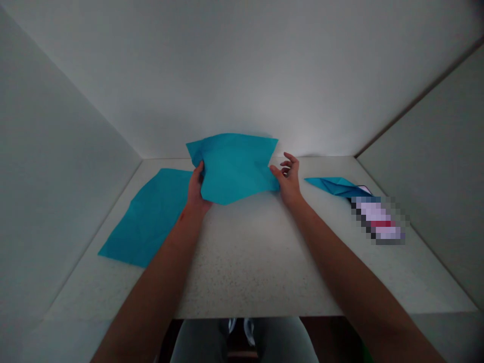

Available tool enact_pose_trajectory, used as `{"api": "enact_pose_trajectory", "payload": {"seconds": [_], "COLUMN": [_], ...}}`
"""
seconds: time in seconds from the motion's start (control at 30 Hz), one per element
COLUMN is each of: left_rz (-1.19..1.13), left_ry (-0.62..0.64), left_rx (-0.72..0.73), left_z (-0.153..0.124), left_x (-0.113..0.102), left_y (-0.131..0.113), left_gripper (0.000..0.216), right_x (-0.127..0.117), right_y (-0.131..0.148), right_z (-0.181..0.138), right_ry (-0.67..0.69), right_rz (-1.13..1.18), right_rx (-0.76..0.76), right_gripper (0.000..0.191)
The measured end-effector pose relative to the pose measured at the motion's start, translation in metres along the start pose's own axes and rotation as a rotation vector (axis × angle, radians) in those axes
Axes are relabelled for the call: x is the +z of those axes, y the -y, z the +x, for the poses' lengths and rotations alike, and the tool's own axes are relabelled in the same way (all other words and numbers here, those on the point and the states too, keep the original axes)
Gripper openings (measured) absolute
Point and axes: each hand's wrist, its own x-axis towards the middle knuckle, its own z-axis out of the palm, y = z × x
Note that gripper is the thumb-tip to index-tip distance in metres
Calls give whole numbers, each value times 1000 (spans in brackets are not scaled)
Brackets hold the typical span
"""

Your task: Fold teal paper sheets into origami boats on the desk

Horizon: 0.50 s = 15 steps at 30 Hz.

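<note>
A turquoise sheet of paper (238, 169) is held up off the counter, bent and slightly curled. My left hand (197, 189) grips its left edge, thumb in front, with the other fingers mostly hidden behind the sheet. At the opposite edge is my right hand (289, 180); its thumb meets or nearly meets the paper while the fingers stand apart, curved and not closed on it. A second turquoise sheet (151, 222) lies flat on the left, partly covered by my left forearm. To the right rests a folded turquoise paper piece (335, 185), narrow and pointed.
A phone-like object (378, 219), blurred out by pixels, lies on the right, its far end under the folded paper. White walls enclose the pale speckled counter (257, 267) at the back and both sides. Its front edge runs just above my legs.
</note>
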Motion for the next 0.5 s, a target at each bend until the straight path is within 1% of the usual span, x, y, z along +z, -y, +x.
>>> {"api": "enact_pose_trajectory", "payload": {"seconds": [0.07,0.13,0.2,0.27,0.33,0.37,0.43,0.5], "left_rz": [-37,-59,-62,-51,-29,-13,35,112], "left_ry": [-17,-52,-69,-73,-82,-78,-78,-114], "left_rx": [-19,-14,0,9,8,0,-15,-3], "left_z": [-3,-5,-7,-8,-7,-6,-5,-5], "left_x": [2,3,4,6,8,9,9,5], "left_y": [-5,-8,-10,-11,-12,-13,-17,-25], "left_gripper": [44,39,38,39,41,41,42,43], "right_x": [0,1,3,5,5,4,2,1], "right_y": [3,8,14,18,20,20,19,18], "right_z": [-4,-8,-12,-15,-14,-13,-10,-8], "right_ry": [25,45,67,117,157,160,118,64], "right_rz": [-97,-84,26,160,246,264,256,230], "right_rx": [-21,-22,7,76,144,163,169,157], "right_gripper": [87,85,91,98,99,96,88,80]}}
